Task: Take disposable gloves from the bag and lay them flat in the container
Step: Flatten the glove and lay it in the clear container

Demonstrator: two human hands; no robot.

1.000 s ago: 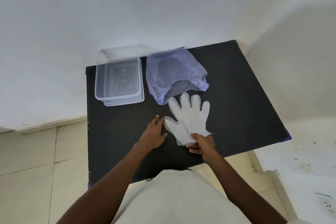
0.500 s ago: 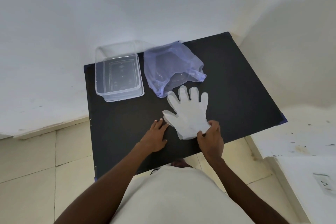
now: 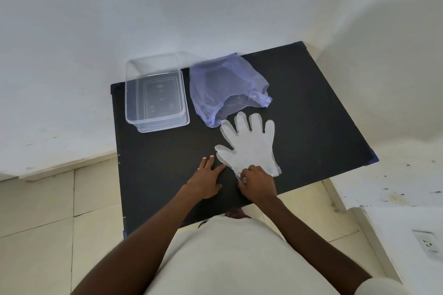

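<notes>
Since half a second ago the right hand (image 3: 257, 183) has slid from the glove's right cuff corner to its left corner, where its grip now pinches the bunched cuff edge. The glove (image 3: 249, 145) lies flat on the black bench (image 3: 311, 103), fingers spread toward 12 o'clock, its body at 12 o'clock from that grip. The left hand (image 3: 207, 179) rests palm down on the bench at 9 o'clock of the right, grip open, fingertips just beside the glove's thumb. The bag (image 3: 223, 88) lies at 11 o'clock from the glove, the clear container (image 3: 155, 93) left of the bag.
</notes>
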